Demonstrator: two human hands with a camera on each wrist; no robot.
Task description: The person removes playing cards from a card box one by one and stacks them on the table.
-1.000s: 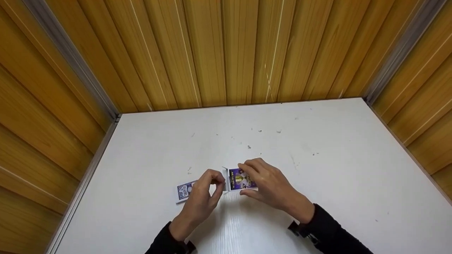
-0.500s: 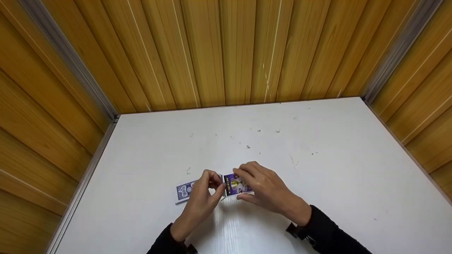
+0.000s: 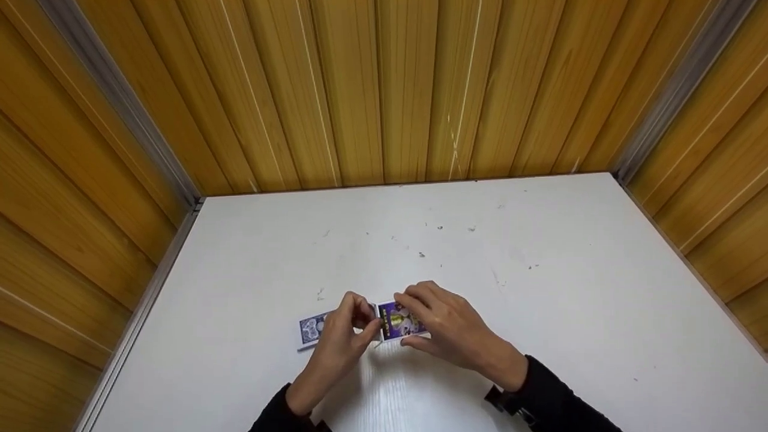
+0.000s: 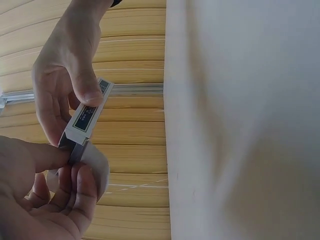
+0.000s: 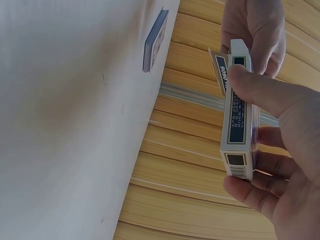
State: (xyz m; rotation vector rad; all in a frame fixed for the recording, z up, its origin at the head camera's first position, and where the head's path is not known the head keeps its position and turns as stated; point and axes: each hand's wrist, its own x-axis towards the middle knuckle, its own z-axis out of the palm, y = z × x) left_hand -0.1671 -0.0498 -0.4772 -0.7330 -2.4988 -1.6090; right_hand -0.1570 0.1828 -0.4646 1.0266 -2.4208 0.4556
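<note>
In the head view a purple playing card box [image 3: 401, 319] with a gold trophy picture is held above the table. My right hand [image 3: 453, 327] grips it by its narrow sides, the thumb along one edge as the right wrist view shows. At the box's opened left end, my left hand [image 3: 343, 336] pinches the end flap between thumb and fingers. A pale curved flap [image 4: 98, 167] stands out beside those fingers in the left wrist view. A side flap [image 5: 220, 74] with printed numbers sticks out. Partly behind the left hand, a blue-backed deck of cards [image 3: 312, 330] lies on the table.
The white table [image 3: 240, 258] carries small dark marks. Yellow wood-patterned panels [image 3: 408, 90] enclose its back and sides, with metal posts [image 3: 129, 102] at the corners.
Both hands and the card box have shifted slightly toward the person and left. The left fingers have closed in on the box's opened end. The deck has stayed put.
</note>
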